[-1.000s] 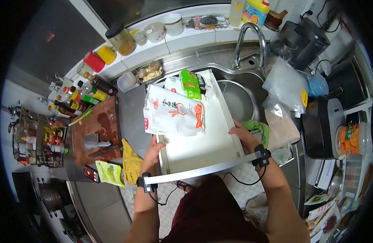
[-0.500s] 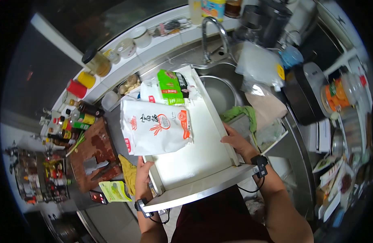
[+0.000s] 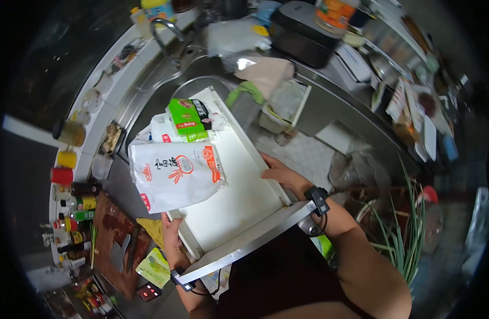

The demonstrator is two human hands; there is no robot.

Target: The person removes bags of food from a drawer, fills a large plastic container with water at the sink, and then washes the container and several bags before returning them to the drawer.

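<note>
My fingers clamp both sides of the white drawer (image 3: 239,196), left hand (image 3: 173,239) and right hand (image 3: 280,175), lifted clear of the counter (image 3: 117,186). It's stiff, awkward, front-heavy; the rice bag (image 3: 175,175) and green packet (image 3: 187,118) could slide, so I hold the side walls level.

Home kitchen, I'm at the counter. Steel sink (image 3: 202,85) with curved faucet (image 3: 167,33) ahead of me, steel worktop (image 3: 329,106) running right. Row of sauce and oil bottles (image 3: 77,210) on my left, jars (image 3: 69,133) along the tiled ledge. Worn wooden cutting board (image 3: 117,239) with a cleaver (image 3: 130,244) on it. Black cooker (image 3: 303,32) by the wall, green onions (image 3: 404,234) down right, tiled floor (image 3: 303,154) below. Cluttered, lived-in, domestic.
</note>
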